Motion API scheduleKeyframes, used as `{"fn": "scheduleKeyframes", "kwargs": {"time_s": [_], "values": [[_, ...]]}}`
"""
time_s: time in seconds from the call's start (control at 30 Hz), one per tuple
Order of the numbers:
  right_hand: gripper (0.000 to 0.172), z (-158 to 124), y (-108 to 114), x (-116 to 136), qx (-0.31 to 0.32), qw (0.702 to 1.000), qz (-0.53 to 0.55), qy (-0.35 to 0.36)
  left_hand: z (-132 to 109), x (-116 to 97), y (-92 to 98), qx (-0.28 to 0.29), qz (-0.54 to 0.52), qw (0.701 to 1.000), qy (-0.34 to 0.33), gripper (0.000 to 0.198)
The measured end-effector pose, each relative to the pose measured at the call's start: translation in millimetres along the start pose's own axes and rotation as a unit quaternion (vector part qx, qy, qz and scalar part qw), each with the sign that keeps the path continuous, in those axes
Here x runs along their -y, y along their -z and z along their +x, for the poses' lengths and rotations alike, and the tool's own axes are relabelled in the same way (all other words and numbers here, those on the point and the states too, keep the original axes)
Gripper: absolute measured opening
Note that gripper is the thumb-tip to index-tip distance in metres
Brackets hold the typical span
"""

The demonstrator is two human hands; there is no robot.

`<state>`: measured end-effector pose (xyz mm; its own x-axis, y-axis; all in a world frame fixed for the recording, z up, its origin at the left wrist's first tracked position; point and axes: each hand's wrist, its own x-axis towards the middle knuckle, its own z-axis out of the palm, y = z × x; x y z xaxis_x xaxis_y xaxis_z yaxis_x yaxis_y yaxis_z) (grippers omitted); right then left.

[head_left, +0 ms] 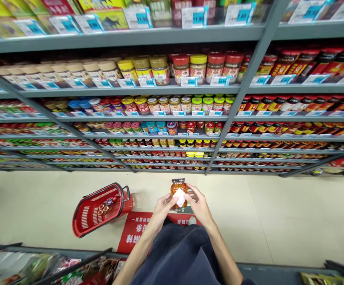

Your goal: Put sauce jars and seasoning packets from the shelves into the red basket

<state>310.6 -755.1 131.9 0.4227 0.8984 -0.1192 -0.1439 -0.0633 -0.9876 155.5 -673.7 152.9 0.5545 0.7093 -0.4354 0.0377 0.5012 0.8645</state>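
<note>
Between my two hands, in front of my body, is a glass jar [179, 188] with orange-red contents, a black lid and a white diamond-shaped label. My left hand [165, 206] grips the jar's left side, thumb on the label's edge. On the other side my right hand [196, 200] has its fingers round the jar and its thumb against the label. The jar stands upright, lid facing the shelves. On the floor to my left is a red shopping basket [81, 215] with a black handle, and a few small jars [103, 208] lie inside it.
Ahead, grey shelves [124, 93] hold rows of jars with price tags along their edges. A red floor mat [130, 233] with white lettering lies under me. Behind, a low display [80, 273] of bagged goods runs along the aisle's other side.
</note>
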Motion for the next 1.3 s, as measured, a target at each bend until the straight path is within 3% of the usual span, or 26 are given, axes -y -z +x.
{"fn": "scheduleKeyframes", "kwargs": {"time_s": [0.33,0.6,0.9,1.3], "values": [[0.056,3.0,-1.9,-6.0,0.0,1.0,0.012,-0.028,9.4,9.5,2.7,-0.01,-0.011,1.0,-0.003,0.068],[0.052,5.6,2.3,2.5,-0.003,1.0,0.004,-0.015,6.1,0.9,-8.8,-0.027,-0.019,0.999,-0.019,0.065],[0.05,6.2,0.3,3.6,-0.001,1.0,0.004,0.0,3.4,-3.9,-6.2,-0.012,-0.017,1.0,-0.013,0.064],[0.049,7.0,-0.1,-0.3,-0.008,1.0,0.01,0.005,13.6,8.1,-4.5,-0.026,-0.023,0.999,-0.019,0.064]]}}
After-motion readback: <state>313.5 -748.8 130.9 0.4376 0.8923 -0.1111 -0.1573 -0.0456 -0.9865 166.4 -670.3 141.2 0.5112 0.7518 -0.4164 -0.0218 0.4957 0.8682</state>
